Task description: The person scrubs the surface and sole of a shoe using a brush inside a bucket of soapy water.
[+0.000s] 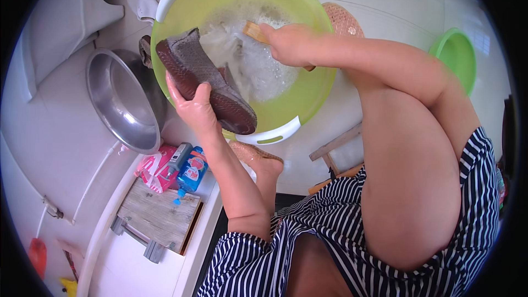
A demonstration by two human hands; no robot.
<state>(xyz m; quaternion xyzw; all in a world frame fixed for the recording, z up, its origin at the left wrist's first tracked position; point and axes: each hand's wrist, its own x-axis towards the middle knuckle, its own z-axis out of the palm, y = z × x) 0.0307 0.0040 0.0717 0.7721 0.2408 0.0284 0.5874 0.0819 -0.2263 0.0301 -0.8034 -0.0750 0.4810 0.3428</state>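
My left hand (198,107) grips a grey fabric shoe (198,60) by its dark brown sole, tilted over the left side of a large green plastic basin (181,12). In my right hand (291,45) is a wooden brush (256,33), held over the basin's right half; its bristles are hidden from view. The brush and the shoe are apart. Cloudy, foamy water (264,70) lies in the basin beneath both hands. The basin has white handles at its rim.
Left of the basin a stainless steel bowl (123,103) leans on its side. A blue detergent bottle (192,170), a grey bottle (180,156) and a pink packet (159,167) lie by a wooden panel (161,210). A small green basin (456,60) stands at the right, and a wooden stool (336,144) is below.
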